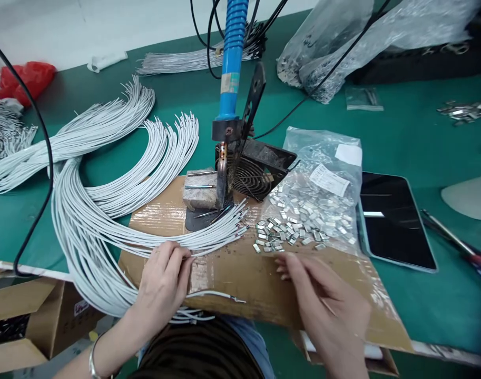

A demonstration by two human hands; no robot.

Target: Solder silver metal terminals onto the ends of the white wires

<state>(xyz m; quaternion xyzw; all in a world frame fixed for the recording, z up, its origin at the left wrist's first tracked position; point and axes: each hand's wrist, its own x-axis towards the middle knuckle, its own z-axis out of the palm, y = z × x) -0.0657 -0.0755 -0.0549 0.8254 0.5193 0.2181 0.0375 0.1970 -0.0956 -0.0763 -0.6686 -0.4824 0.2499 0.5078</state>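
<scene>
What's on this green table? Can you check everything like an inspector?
Surface: green bench mat with a cardboard sheet on it.
Job's things: white wire bundles; loose metal clips beside a plastic bag holding more.
Clutter: dark tablet, blue-handled soldering iron, red-handled tool.
Hands: left hand grips wires; right hand is near the clips.
Cables: black cord at left.
Surroundings: cardboard box lower left, red bag behind.
</scene>
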